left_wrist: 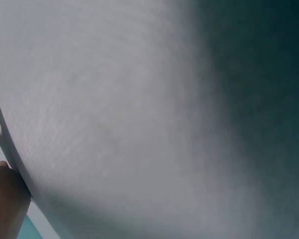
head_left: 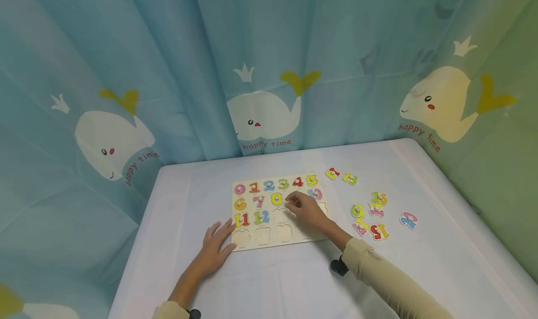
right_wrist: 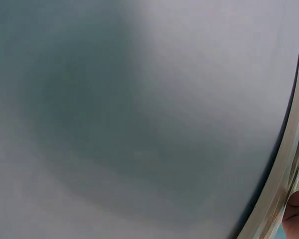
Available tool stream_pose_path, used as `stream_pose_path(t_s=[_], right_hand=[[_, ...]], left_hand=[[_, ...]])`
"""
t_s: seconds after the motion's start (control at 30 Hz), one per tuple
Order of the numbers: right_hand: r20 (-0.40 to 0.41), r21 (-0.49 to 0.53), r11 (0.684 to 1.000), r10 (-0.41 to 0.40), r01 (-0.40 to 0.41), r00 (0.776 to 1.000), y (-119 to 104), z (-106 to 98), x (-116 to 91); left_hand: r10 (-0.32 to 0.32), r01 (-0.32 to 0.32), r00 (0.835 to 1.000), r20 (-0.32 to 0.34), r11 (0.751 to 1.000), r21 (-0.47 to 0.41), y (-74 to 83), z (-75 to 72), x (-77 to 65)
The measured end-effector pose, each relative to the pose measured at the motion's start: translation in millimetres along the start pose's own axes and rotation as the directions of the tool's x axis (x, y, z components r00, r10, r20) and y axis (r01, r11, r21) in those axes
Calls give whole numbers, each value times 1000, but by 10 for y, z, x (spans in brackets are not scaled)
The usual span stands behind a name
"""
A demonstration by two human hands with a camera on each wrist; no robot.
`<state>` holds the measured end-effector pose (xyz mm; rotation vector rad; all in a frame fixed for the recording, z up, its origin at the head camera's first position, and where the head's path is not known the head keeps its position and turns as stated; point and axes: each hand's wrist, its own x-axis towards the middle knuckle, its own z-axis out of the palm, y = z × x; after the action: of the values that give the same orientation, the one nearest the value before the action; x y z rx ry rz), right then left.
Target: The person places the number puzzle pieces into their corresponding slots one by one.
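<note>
A pale wooden number puzzle board point(head_left: 273, 240) lies on the table, with colourful knobbed numbers in its upper rows. My left hand point(head_left: 217, 246) lies flat with fingers spread, fingertips and thumb at the board's left edge. Over the second row, my right hand point(head_left: 306, 210) has curled fingers, thumb and index close together just right of the yellow 8 point(head_left: 276, 199). It covers the spot between that 8 and the 10 point(head_left: 315, 194); I cannot tell whether it pinches a piece. The wrist views show mainly blurred cloth, with a bit of hand point(right_wrist: 297, 211) at the right wrist view's edge.
Several loose number pieces lie right of the board, among them a 13 point(head_left: 350, 178), a red and orange 15 point(head_left: 379, 232) and a blue and pink 20 point(head_left: 408, 220). Bare recesses point(head_left: 262, 236) show in the lower rows. A whale-print curtain point(head_left: 180, 123) hangs behind the white-covered table point(head_left: 269, 281).
</note>
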<state>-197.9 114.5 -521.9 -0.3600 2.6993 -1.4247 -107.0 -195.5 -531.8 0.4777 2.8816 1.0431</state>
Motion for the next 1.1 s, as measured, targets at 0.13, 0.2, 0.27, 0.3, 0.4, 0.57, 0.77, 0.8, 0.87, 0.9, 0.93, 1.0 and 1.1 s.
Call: stream_pose_path(t_s=[0.13,0.2,0.27,0.3,0.4,0.57,0.77,0.8,0.87,0.9,0.93,1.0,1.1], right_hand=[[-32,-13,1000,-13,12,999,127,-181,2],[-64,-28,1000,-10,9,998,194,-287,4],[-105,-48,999,3,-8,994,261,-407,4],[-126,-51,998,20,-26,992,298,-469,5],[-190,-74,994,61,-76,980,417,-662,6],[-274,-129,980,113,-153,955,622,-983,1],[-344,-145,958,186,-248,920,775,-1233,32],[-342,-136,956,202,-261,918,788,-1262,37],[-326,-127,954,219,-273,920,814,-1307,55],[-316,-123,952,228,-278,921,829,-1324,68],[-308,-123,951,235,-284,922,842,-1335,82],[-303,-136,948,235,-286,923,858,-1349,113],[-319,-170,941,228,-292,920,884,-1350,157]], left_hand=[[-7,7,1000,0,1000,1,2,1,-4],[-1,1,1000,-5,1000,1,-1,4,-7],[6,-6,1000,-12,1000,-1,-4,7,-9],[10,-10,1000,-13,1000,-1,-6,7,-10],[20,-21,1000,-20,1000,-6,-16,7,-12],[36,-36,999,-20,999,-11,-29,8,-9],[20,-20,1000,-10,1000,-16,-36,5,-14],[13,-13,1000,-6,1000,-17,-32,3,-14],[3,-3,1000,-3,1000,-20,-20,0,-18],[-3,3,1000,-1,1000,-22,-12,-3,-21],[-7,7,1000,-2,1000,-23,-5,-6,-22],[-7,6,1000,-8,1000,-25,7,-9,-22],[-11,11,1000,-8,1000,-29,21,-13,-19]])
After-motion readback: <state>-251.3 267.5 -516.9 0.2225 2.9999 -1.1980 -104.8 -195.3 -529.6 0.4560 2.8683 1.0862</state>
